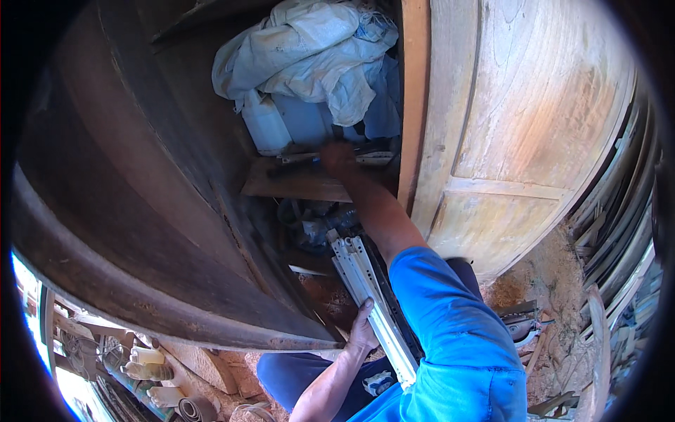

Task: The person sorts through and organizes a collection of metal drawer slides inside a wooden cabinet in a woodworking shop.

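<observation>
Metal rails (374, 309) clasped in left hand (361, 330), right hand (339, 156) stretched forward into cabinet (415, 105), blurred, its grip unclear.

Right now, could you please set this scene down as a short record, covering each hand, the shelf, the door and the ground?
Left hand: wrapped around a bundle of long metal rails; the hand grips it partway along
Right hand: reaching into the cabinet at the shelf; the hand is blurred, so its grip cannot be told
On the shelf: crumpled whitish sack over a pale container
Door: pale wooden panelled door, right of the opening
Ground: strewn with what looks like sawdust
</observation>
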Available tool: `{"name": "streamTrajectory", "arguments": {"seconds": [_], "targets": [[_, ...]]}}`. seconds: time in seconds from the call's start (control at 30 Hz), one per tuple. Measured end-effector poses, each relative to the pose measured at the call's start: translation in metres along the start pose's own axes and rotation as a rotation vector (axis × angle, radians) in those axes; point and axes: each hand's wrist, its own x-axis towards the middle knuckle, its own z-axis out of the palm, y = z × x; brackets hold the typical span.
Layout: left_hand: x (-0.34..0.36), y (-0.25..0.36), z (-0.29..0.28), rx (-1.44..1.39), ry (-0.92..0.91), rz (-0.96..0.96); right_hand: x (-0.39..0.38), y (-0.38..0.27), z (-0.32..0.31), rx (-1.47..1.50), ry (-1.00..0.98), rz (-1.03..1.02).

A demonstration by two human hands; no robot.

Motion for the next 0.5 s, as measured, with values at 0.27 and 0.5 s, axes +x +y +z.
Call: {"name": "streamTrajectory", "arguments": {"seconds": [0.27,0.5], "targets": [[-0.01,0.013,0.01,0.085,-0.034,0.034,-0.008,-0.025,-0.01,0.167,-0.165,-0.216],[-0.002,0.006,0.006,0.1,-0.003,0.004,0.003,-0.02,-0.004,0.137,0.109,-0.239]]}}
